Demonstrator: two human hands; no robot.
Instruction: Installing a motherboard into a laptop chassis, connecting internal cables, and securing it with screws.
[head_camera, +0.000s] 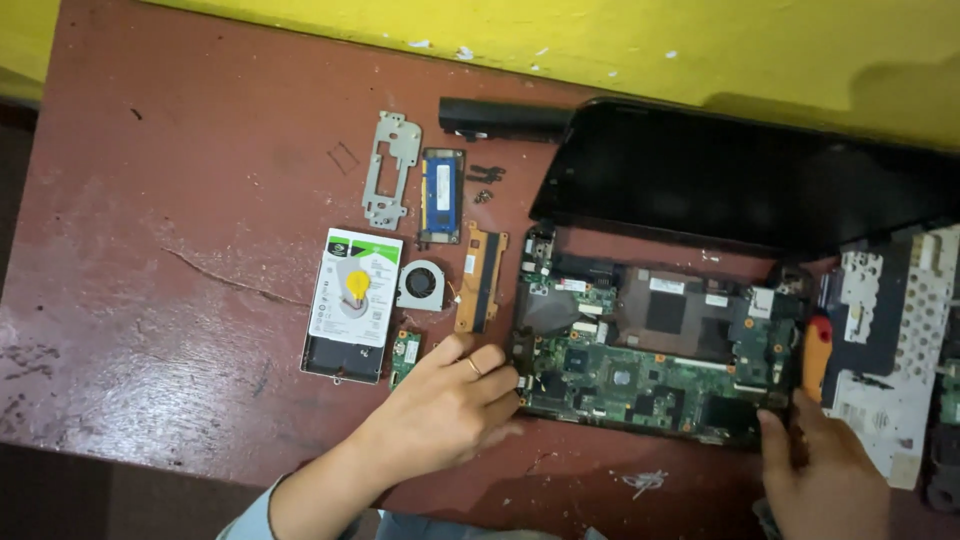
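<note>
An opened laptop base with its green motherboard (650, 370) exposed lies on a dark red table (160, 250), its black screen (740, 180) folded back toward the yellow wall. My left hand (450, 410) rests at the board's left edge, fingertips touching the corner. My right hand (825, 475) grips the board's right front corner, next to an orange-handled tool (817, 355). Whether the right hand also holds the tool I cannot tell.
Left of the laptop lie a hard drive (352, 300) with a yellow pick on it, a small fan (421, 284), a copper heat pipe (482, 278), a memory module (441, 195), a metal bracket (390, 168), a black battery bar (500, 118) and screws (484, 178). A perforated metal keyboard plate (895, 340) sits right.
</note>
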